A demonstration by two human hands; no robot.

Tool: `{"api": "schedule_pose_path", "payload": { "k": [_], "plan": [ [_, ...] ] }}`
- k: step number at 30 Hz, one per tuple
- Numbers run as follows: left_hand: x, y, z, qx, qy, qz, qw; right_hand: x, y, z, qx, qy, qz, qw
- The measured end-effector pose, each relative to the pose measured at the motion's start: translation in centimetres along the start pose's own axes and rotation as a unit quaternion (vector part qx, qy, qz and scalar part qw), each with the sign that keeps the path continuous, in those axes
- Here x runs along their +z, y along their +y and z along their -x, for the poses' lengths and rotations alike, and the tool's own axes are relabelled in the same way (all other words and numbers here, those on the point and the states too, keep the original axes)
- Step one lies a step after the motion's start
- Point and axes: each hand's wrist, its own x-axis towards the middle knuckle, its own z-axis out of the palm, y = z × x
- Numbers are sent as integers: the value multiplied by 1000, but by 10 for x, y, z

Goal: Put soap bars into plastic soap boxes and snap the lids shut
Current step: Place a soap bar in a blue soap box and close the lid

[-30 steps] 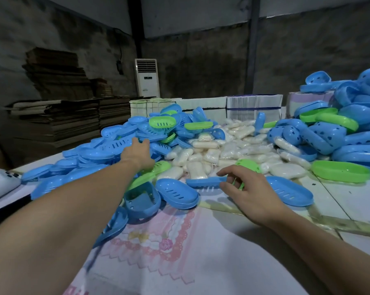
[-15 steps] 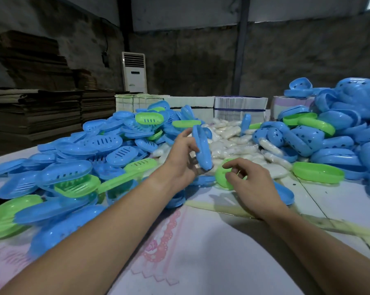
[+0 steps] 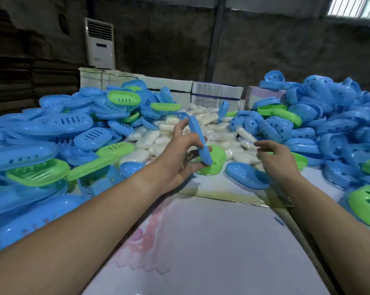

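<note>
My left hand grips a blue soap box tray on edge, thumb on top and fingers underneath, above the table's middle. Just behind it lies a green soap box half with holes. My right hand hovers to the right with loosely curled fingers and holds nothing. A heap of white wrapped soap bars lies behind both hands. A blue lid rests on the table under my right hand.
Piles of blue and green slotted trays fill the left side; blue and green box halves rise on the right. White cartons line the back edge. A floral tablecloth covers the near table.
My left hand lifted the blue tray out of the left pile and brought it to the middle. My right hand rose off the green half and moved right.
</note>
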Motion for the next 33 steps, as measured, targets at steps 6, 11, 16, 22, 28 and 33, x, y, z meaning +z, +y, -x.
{"api": "schedule_pose_path", "payload": {
  "k": [6, 11, 16, 22, 28, 33],
  "plan": [
    [6, 4, 2, 3, -49, 49, 998, -3, 9, -16, -27, -138, 182, 973],
    [4, 2, 0, 5, -56, 34, 998, 5, 7, -27, -65, -232, 257, 936],
    [-1, 0, -1, -5, -45, 34, 998, 2, 3, -32, -70, -227, 317, 918],
    [-2, -2, -3, -26, -31, 41, 998, -2, 7, -33, -47, -207, 382, 899],
    [-1, -3, -5, -52, 5, 13, 999, -5, 5, -30, -41, -196, 332, 922],
    [0, -5, -5, -37, -25, -13, 999, -7, 1, -19, -31, -141, 254, 956]
  ]
}}
